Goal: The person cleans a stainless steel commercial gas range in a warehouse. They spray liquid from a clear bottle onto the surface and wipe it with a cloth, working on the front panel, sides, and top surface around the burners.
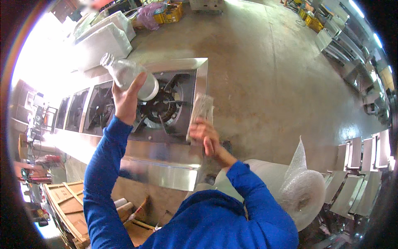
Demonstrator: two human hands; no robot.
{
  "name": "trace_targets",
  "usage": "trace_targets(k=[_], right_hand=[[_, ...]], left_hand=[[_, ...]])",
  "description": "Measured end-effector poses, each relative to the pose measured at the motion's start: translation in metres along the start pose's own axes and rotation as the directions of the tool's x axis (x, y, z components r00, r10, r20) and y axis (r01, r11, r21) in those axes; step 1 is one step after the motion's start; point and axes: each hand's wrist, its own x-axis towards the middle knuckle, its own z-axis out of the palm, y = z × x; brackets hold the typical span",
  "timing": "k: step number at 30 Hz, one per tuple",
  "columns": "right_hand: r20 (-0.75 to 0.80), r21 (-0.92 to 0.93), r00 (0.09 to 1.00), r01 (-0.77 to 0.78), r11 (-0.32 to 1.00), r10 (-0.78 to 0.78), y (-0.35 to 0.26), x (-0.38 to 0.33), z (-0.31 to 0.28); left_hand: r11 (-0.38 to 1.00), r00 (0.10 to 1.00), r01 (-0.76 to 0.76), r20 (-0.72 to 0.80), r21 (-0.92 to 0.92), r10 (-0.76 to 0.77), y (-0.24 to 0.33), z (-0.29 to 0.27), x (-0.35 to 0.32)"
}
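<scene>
My left hand (125, 99) is wrapped round a clear bottle (129, 76), tilted with its neck toward the far left. The bottle is held above a stainless steel gas range (161, 154) with black burner grates (161, 108). Slightly blurred, my right hand (206, 135) grips a greyish folded cloth (203, 106) at the range's right edge. The cloth lies along the steel rim there; whether it presses on the metal I cannot tell. Both forearms are in blue sleeves.
A large roll of bubble wrap (304, 197) lies close on my right. Wooden crating (62, 203) stands at the lower left. White wrapped panels (103, 41) lean beyond the range, near yellow crates (172, 13). Metal pieces (352, 186) line the right side.
</scene>
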Motion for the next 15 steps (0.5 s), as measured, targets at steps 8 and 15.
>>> trace_targets(k=[8, 15], right_hand=[[-0.227, 0.543, 0.889, -0.222, 0.809, 0.397, -0.02, -0.04, 0.048], [-0.024, 0.775, 0.857, -0.309, 0.551, 0.514, 0.17, 0.128, -0.008]], left_hand=[[0.992, 0.996, 0.088, 0.023, -0.091, -0.086, -0.008, -0.008, 0.001], [0.98, 0.983, 0.172, 0.05, 0.104, -0.178, -0.026, -0.004, -0.007]])
